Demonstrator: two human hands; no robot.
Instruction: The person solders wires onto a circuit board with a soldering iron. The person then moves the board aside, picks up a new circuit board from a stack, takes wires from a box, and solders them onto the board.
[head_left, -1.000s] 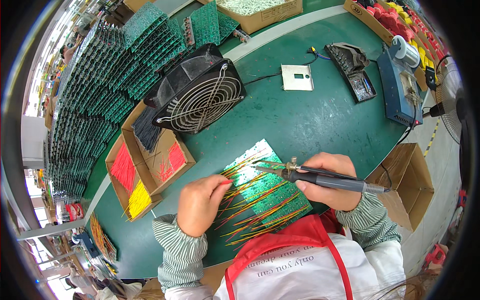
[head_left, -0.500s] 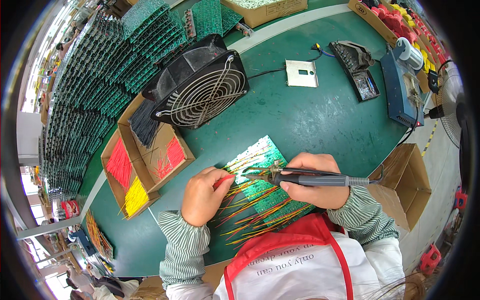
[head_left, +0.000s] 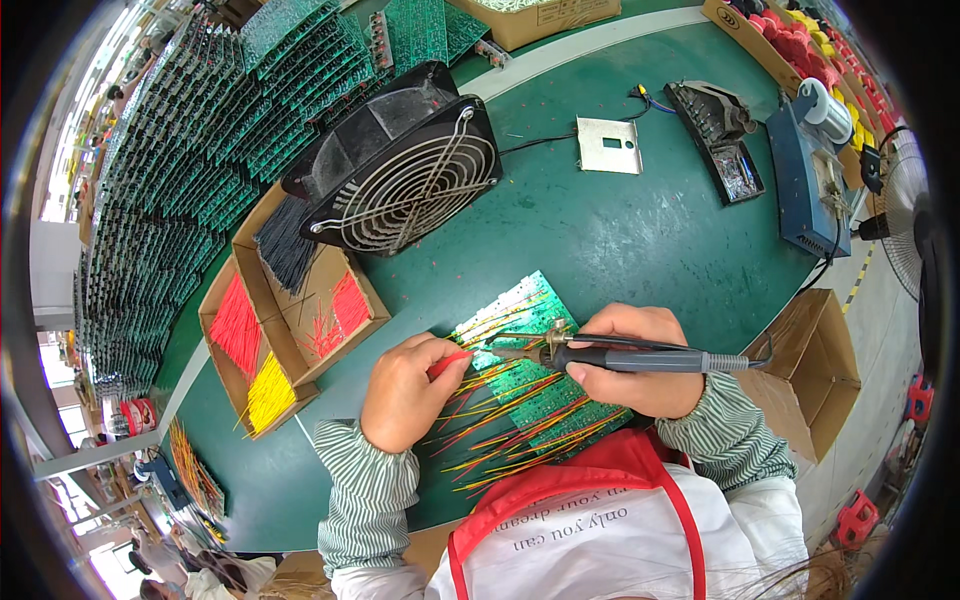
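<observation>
The left hand [head_left: 408,398] pinches with its thumb [head_left: 446,388] and pointing finger [head_left: 430,350], tips facing the right hand [head_left: 645,362]. The right hand is curled in a grip, its thumb on the side nearer the body. The left forearm [head_left: 368,500] sits below its hand. The right forearm [head_left: 730,430] slants down and right from its hand. The hands do not touch.

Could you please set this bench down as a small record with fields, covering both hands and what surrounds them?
Left hand: pinches a red piece near the circuit board's left edge
Right hand: holds a grey soldering iron, tip pointing toward the left hand
Board: on the green table, red and yellow wires reaching past its left edge
Tray: cardboard, holding dark, red and yellow wires
Fan: black, with wire guard
Right side: open cardboard box
</observation>
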